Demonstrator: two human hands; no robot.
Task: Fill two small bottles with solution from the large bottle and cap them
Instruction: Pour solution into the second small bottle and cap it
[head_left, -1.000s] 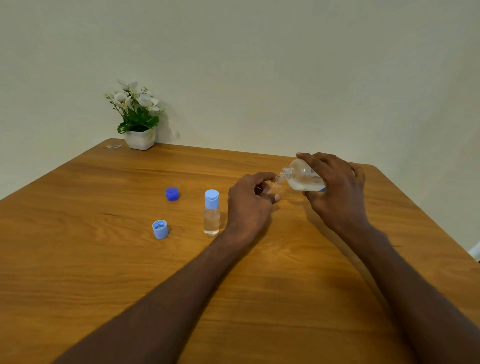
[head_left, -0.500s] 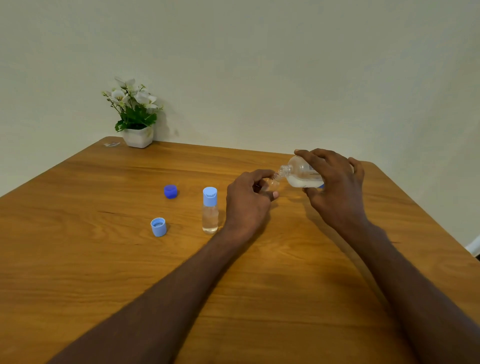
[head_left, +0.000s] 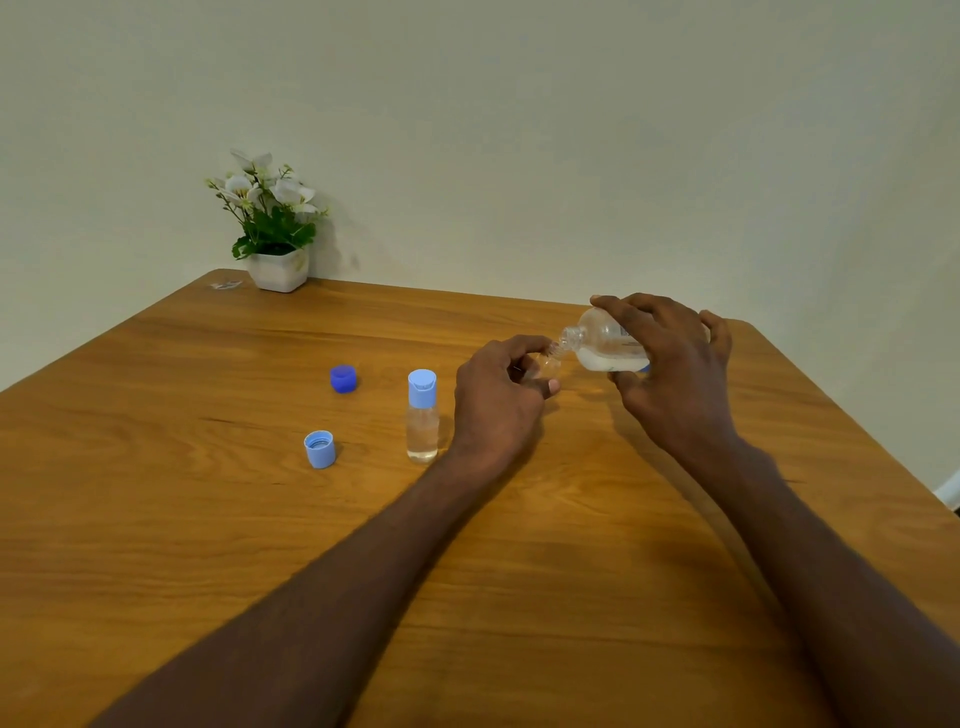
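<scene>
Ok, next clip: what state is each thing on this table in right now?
Large bottle: uncapped, tilted, mouth at the small bottle, gripped by right hand.
Small bottle: uncapped, held by left hand.
Second small bottle: capped, upright, holds liquid.
Light blue cap: off, open side up.
Dark blue cap: off, on table.

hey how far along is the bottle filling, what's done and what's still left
Done: one small bottle stands filled and capped. In hand: the left hand holds the second small bottle while the right hand tips the large bottle, neck at its mouth. Left: finish pouring, then screw on the light blue cap. The dark blue cap probably belongs on the large bottle.
</scene>
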